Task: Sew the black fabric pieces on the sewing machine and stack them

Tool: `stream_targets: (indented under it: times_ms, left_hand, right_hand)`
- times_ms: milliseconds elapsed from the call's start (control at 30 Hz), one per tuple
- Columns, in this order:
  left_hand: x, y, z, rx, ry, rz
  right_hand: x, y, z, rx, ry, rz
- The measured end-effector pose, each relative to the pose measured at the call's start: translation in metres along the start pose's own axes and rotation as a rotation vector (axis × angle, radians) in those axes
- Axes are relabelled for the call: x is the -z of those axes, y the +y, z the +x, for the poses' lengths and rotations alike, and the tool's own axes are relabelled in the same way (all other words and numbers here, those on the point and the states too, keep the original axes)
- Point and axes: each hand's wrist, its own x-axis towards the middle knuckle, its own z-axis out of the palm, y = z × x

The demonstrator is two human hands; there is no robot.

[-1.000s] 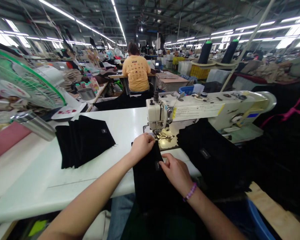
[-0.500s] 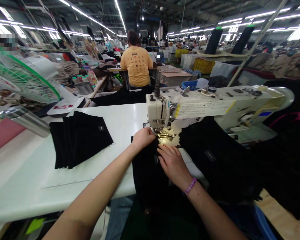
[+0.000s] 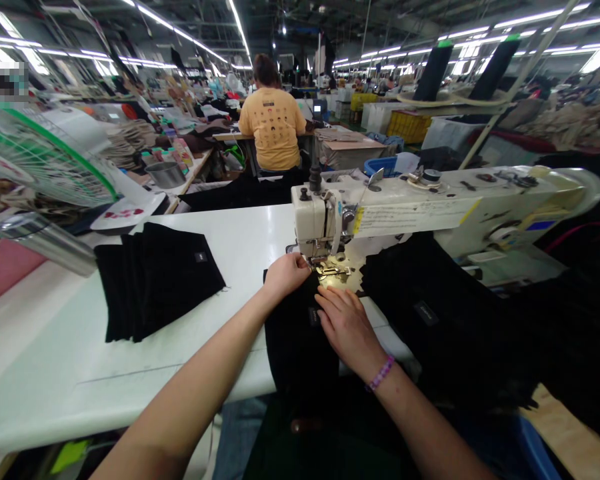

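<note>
Black fabric (image 3: 295,333) lies under both your hands at the front edge of the white tabletop (image 3: 55,373), its far end pushed up to the sewing machine's foot and its near end hanging over the edge toward your lap. At the far left you have a green-rimmed fan (image 3: 40,160) and a metal flask (image 3: 45,241), then a stack of black pieces (image 3: 155,280) well apart from your work. Your left hand (image 3: 285,275) is curled, fingers pinching the fabric's top left corner right beside the presser foot (image 3: 333,270). Your right hand (image 3: 347,327) lies flat and open, palm down on the fabric, fingertips by its small label (image 3: 313,316). Above stands the sewing machine (image 3: 430,207), with more black cloth (image 3: 430,307) heaped under its arm on the right. Farther back, a person in a yellow shirt (image 3: 273,127) sits facing away.
</note>
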Motion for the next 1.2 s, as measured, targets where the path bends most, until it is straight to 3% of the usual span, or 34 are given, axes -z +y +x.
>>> stream_targets:
  times_ms: [533,733,833,967,1067,1133,1200]
  left_hand:
    - [0.003,0.005,-0.002,-0.014,-0.003,0.004]
    - [0.003,0.004,0.000,-0.060,0.015,0.008]
    - [0.009,0.005,-0.011,-0.113,0.031,0.019]
    - [0.023,-0.001,-0.055,-0.214,0.148,-0.025]
    - [0.024,-0.015,-0.115,-0.369,0.467,-0.253]
    - [0.015,-0.027,-0.159,-0.379,0.687,-0.360]
    - [0.001,-0.036,-0.200,-0.406,0.767,-0.476]
  right_hand:
    - [0.002,-0.002,0.001,-0.007,-0.005,-0.011]
    - [0.004,-0.003,0.002,-0.013,-0.016,-0.020]
    - [0.006,0.000,0.003,-0.008,-0.030,-0.016]
    - [0.013,-0.001,-0.002,-0.031,0.022,0.034]
    - [0.026,-0.015,-0.016,-0.028,0.211,0.203]
    - [0.038,-0.030,-0.027,0.055,0.318,0.336]
    - [0.047,-0.047,-0.038,0.204,0.288,0.395]
